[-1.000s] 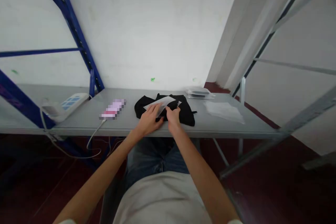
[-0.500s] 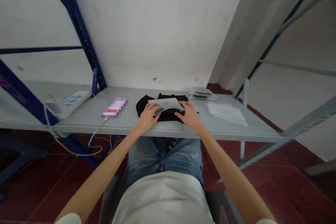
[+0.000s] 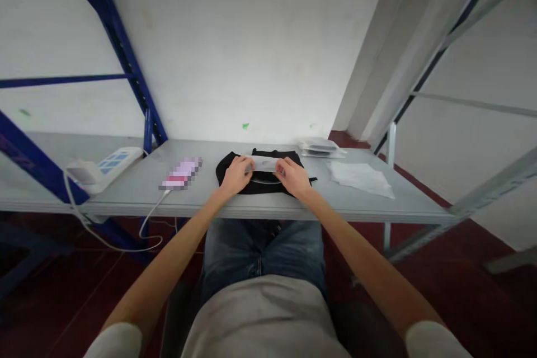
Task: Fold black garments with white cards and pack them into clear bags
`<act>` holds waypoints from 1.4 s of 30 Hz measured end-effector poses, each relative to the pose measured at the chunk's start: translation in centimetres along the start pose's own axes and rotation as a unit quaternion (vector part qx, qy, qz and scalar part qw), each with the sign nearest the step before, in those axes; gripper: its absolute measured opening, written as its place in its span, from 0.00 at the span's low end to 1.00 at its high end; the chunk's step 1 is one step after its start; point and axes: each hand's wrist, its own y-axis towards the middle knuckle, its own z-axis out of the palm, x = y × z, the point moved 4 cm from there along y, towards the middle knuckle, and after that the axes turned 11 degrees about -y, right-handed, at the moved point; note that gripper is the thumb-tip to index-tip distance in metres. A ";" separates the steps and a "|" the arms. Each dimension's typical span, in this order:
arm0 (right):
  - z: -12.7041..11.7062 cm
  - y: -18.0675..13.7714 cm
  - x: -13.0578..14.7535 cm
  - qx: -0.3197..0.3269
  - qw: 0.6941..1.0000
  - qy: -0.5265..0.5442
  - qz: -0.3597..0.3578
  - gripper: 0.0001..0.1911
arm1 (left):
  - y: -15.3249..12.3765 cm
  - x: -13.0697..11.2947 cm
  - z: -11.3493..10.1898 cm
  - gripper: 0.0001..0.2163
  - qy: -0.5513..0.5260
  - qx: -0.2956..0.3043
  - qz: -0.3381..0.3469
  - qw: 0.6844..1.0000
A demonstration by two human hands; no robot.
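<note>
A folded black garment point(image 3: 262, 182) lies on the grey table point(image 3: 210, 201) straight in front of me. On top of it rests a clear plastic bag point(image 3: 264, 163). My left hand point(image 3: 235, 174) pinches the bag's left end, fingers curled. My right hand point(image 3: 293, 176) grips the bag's right end in the same way. Both hands rest on the garment, with the bag stretched between them.
A phone point(image 3: 181, 173) on a white cable lies to the left, with a white power strip point(image 3: 103, 168) beyond it. A stack of clear bags point(image 3: 321, 147) and a flat white sheet point(image 3: 361, 177) lie to the right. Blue point(image 3: 126, 61) and grey point(image 3: 423, 75) rack posts flank the table.
The right hand moved from the garment's right edge inward onto the bag's right end. The bag now lies narrower and stretched between both hands.
</note>
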 end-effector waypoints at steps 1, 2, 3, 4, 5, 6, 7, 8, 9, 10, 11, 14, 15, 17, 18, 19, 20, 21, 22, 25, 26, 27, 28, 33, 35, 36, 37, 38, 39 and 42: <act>-0.1 0.0 0.1 -0.002 1.000 0.004 -0.001 0.06 | 0.0 0.1 0.0 0.12 -0.003 0.001 0.004 1.000; -0.2 -0.1 0.1 -0.005 1.000 0.008 -0.003 0.08 | 0.0 0.2 -0.1 0.14 -0.007 0.006 0.012 1.000; -0.3 -0.1 0.2 -0.007 1.000 0.006 -0.007 0.11 | -0.1 0.2 -0.1 0.15 -0.010 0.014 0.023 1.000; -0.3 -0.1 0.2 -0.007 1.000 -0.001 -0.013 0.13 | -0.2 0.3 -0.1 0.15 -0.011 0.025 0.032 0.999; -0.3 -0.1 0.3 -0.004 1.000 -0.012 -0.020 0.14 | -0.3 0.5 0.0 0.15 -0.010 0.037 0.041 0.998; -0.3 -0.1 0.3 0.002 0.999 -0.024 -0.029 0.14 | -0.3 0.6 0.0 0.15 -0.007 0.046 0.047 0.998; -0.2 0.0 0.4 0.010 0.999 -0.036 -0.038 0.13 | -0.3 0.8 0.1 0.15 -0.004 0.051 0.051 0.997; -0.1 0.1 0.5 0.020 0.998 -0.045 -0.046 0.12 | -0.3 1.0 0.1 0.15 -0.004 0.054 0.054 0.997; 0.0 0.3 0.5 0.031 0.997 -0.052 -0.052 0.09 | -0.2 1.2 0.2 0.14 -0.006 0.054 0.058 0.997; 0.1 0.4 0.6 0.041 0.996 -0.059 -0.056 0.07 | 0.0 1.3 0.2 0.14 -0.012 0.053 0.064 0.997; 0.1 0.6 0.7 0.051 0.995 -0.066 -0.059 0.05 | 0.2 1.4 0.3 0.13 -0.018 0.051 0.071 0.996; 0.3 0.9 1.1 0.066 0.991 -0.092 -0.073 0.10 | 0.9 1.6 0.6 0.10 -0.033 0.047 0.077 0.995; 0.3 1.0 1.2 0.069 0.990 -0.099 -0.076 0.12 | 1.1 1.6 0.6 0.09 -0.036 0.045 0.075 0.996; 0.3 1.0 1.1 0.072 0.988 -0.107 -0.081 0.13 | 1.3 1.6 0.6 0.08 -0.043 0.043 0.066 0.996; 0.3 0.9 1.0 0.072 0.988 -0.107 -0.081 0.12 | 1.3 1.6 0.4 0.08 -0.051 0.043 0.061 0.996; 0.2 0.8 0.7 0.071 0.989 -0.106 -0.077 0.11 | 1.2 1.6 0.2 0.09 -0.061 0.042 0.054 0.996; 0.1 0.8 0.5 0.070 0.990 -0.102 -0.073 0.09 | 1.1 1.8 -0.2 0.11 -0.075 0.037 0.042 0.996; 0.0 0.7 0.2 0.067 0.991 -0.094 -0.070 0.07 | 0.9 1.9 -0.6 0.13 -0.088 0.028 0.024 0.995; -0.2 0.6 0.0 0.061 0.992 -0.084 -0.069 0.06 | 0.7 2.2 -1.2 0.15 -0.096 0.017 0.002 0.995; -0.8 0.7 0.2 0.021 0.995 -0.046 -0.087 0.10 | 0.3 3.5 -2.8 0.17 -0.083 -0.014 -0.087 0.993; -1.0 0.8 0.7 0.005 0.994 -0.035 -0.099 0.12 | 0.2 4.0 -3.1 0.16 -0.073 -0.011 -0.118 0.990; -1.0 1.0 1.3 -0.008 0.993 -0.028 -0.114 0.13 | 0.3 4.5 -3.2 0.16 -0.066 -0.002 -0.145 0.987; -0.9 1.3 2.1 -0.013 0.991 -0.024 -0.133 0.14 | 0.3 4.8 -3.2 0.16 -0.065 0.011 -0.166 0.984; 0.7 3.0 6.6 0.020 0.975 -0.044 -0.218 0.13 | 0.9 5.5 -2.0 0.18 -0.090 0.042 -0.178 0.979; 1.4 3.6 7.9 0.031 0.972 -0.055 -0.226 0.14 | 1.0 5.6 -1.7 0.18 -0.094 0.028 -0.173 0.980; 1.7 3.8 8.4 0.034 0.971 -0.061 -0.229 0.14 | 1.0 5.6 -1.6 0.18 -0.097 0.022 -0.169 0.981; 2.0 4.1 8.8 0.035 0.970 -0.067 -0.231 0.14 | 0.9 5.6 -1.5 0.18 -0.101 0.018 -0.165 0.981; 2.2 4.3 9.2 0.034 0.970 -0.073 -0.231 0.13 | 0.9 5.6 -1.5 0.19 -0.103 0.015 -0.161 0.981; 2.4 4.4 9.5 0.032 0.969 -0.081 -0.232 0.13 | 0.8 5.6 -1.5 0.19 -0.104 0.014 -0.157 0.982; 2.8 4.6 10.2 0.025 0.962 -0.106 -0.249 0.13 | 0.6 5.1 -1.6 0.20 -0.091 0.008 -0.130 0.987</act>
